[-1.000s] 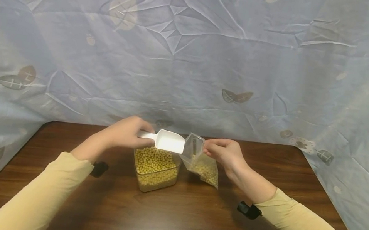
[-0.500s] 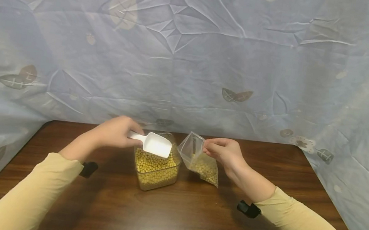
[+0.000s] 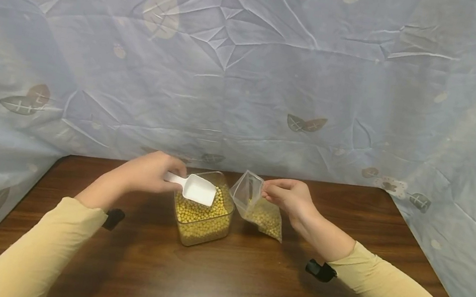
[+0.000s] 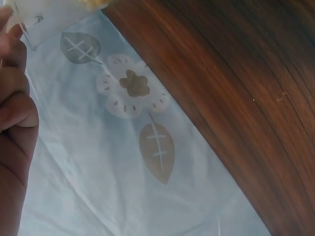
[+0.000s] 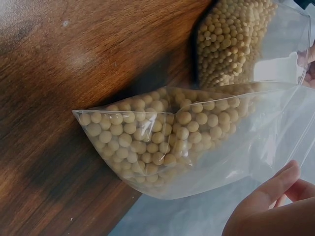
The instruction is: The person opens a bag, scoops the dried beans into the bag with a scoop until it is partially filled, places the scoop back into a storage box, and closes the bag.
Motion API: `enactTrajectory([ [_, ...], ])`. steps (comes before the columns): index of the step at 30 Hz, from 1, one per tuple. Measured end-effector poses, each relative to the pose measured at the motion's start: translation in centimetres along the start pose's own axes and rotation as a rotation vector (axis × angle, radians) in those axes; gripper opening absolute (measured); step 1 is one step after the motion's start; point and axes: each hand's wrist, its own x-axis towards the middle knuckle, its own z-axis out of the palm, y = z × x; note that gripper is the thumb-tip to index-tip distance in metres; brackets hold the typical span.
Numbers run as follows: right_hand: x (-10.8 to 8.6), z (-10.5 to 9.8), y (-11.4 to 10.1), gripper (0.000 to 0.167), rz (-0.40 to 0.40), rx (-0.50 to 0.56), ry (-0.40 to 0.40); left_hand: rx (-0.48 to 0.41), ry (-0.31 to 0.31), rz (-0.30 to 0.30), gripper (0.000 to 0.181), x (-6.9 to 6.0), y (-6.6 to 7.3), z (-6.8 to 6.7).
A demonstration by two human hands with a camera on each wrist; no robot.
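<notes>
In the head view my left hand [image 3: 154, 171] grips the handle of a white scoop [image 3: 199, 190], whose bowl shows nothing in it. The scoop hangs over a clear square container [image 3: 202, 240] of round yellow soybeans [image 3: 193, 213]; whether it touches them I cannot tell. To the right, my right hand [image 3: 292, 199] pinches the upper edge of a clear plastic bag [image 3: 246, 192], its mouth spread apart. Soybeans [image 5: 157, 132] fill the bag's lower part, seen closely in the right wrist view. The left wrist view catches only curled fingers [image 4: 15, 93] and a container corner [image 4: 54, 22].
A dark brown wooden table [image 3: 220, 286] bears everything. Pale blue patterned cloth [image 3: 245, 94] hangs behind it and along both sides. Black wrist devices show at each forearm, such as the right one [image 3: 320, 271].
My left hand has carried the scoop leftward and down, from beside the bag's mouth to over the soybean container. The bag's mouth has spread slightly leftward; my right hand has stayed put.
</notes>
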Motion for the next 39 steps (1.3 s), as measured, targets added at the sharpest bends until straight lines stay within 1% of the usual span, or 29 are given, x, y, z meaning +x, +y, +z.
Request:
enactTrajectory([
  [3, 0.0, 0.1, -0.1, 0.030, 0.003, -0.007, -0.002, 0.021, -0.002, -0.012, 0.009, -0.1, 0.0, -0.3],
  [6, 0.0, 0.1, -0.1, 0.030, 0.007, -0.005, -0.003, 0.031, -0.021, -0.021, 0.006, 0.0, 0.1, -0.5],
  [10, 0.0, 0.2, -0.1, 0.029, 0.009, 0.004, -0.008, 0.035, -0.058, 0.007, 0.006, 0.6, 0.1, -0.6],
  [14, 0.0, 0.2, -0.1, 0.029, 0.010, -0.002, -0.007, 0.035, -0.104, 0.039, 0.009, 1.4, 0.3, -0.4],
  [18, 0.0, 0.3, -0.1, 0.029, 0.008, 0.000, -0.006, 0.060, -0.142, 0.038, 0.010, 2.0, 0.6, 0.2],
  [23, 0.0, 0.3, -0.1, 0.028, 0.008, 0.005, -0.004, 0.091, -0.207, 0.011, 0.009, 2.8, 1.8, 0.9],
  [27, 0.0, 0.3, -0.1, 0.028, 0.009, -0.001, -0.004, 0.127, -0.247, -0.016, 0.010, 3.0, 2.6, 1.6],
  [30, 0.0, 0.4, 0.0, 0.029, 0.014, 0.001, -0.003, 0.145, -0.271, -0.016, 0.006, 3.2, 3.0, 2.3],
  [34, 0.0, 0.4, 0.0, 0.029, 0.022, 0.010, -0.004, 0.141, -0.292, -0.019, 0.003, 3.4, 2.9, 3.3],
  [39, -0.1, 0.4, 0.0, 0.030, 0.025, 0.016, -0.006, 0.117, -0.276, -0.030, 0.004, 3.4, 2.6, 3.7],
])
